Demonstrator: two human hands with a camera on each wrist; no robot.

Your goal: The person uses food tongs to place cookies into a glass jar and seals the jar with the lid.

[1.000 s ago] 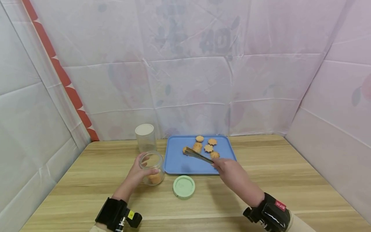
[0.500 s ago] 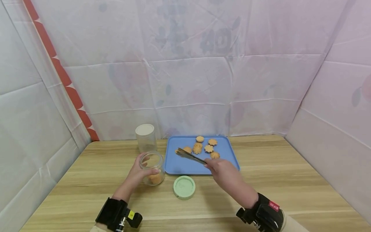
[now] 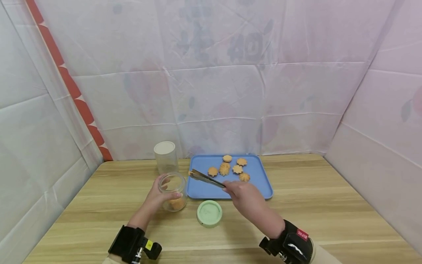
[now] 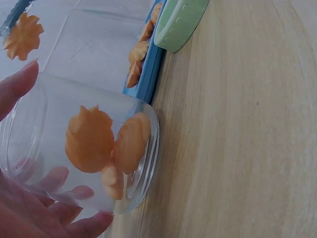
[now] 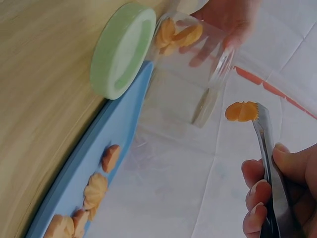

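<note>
Metal tongs [image 3: 206, 178] pinch scalloped cookie [image 5: 241, 111] beside clear glass jar [image 3: 173, 191].

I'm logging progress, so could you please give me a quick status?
Left hand grips open jar. Right hand holds tongs, cookie pinched at the tip, near jar mouth. Path clear.

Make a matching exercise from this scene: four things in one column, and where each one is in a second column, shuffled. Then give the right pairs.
Things:
1. green lid
2. tongs
3. open jar
4. blue tray

Places:
A. gripped by the left hand
B. flat on the table, holding loose biscuits
C. held in the right hand, a biscuit pinched at the tip
D. on the table in front of the tray

Pairs: 1-D, 2-C, 3-A, 4-B
</note>
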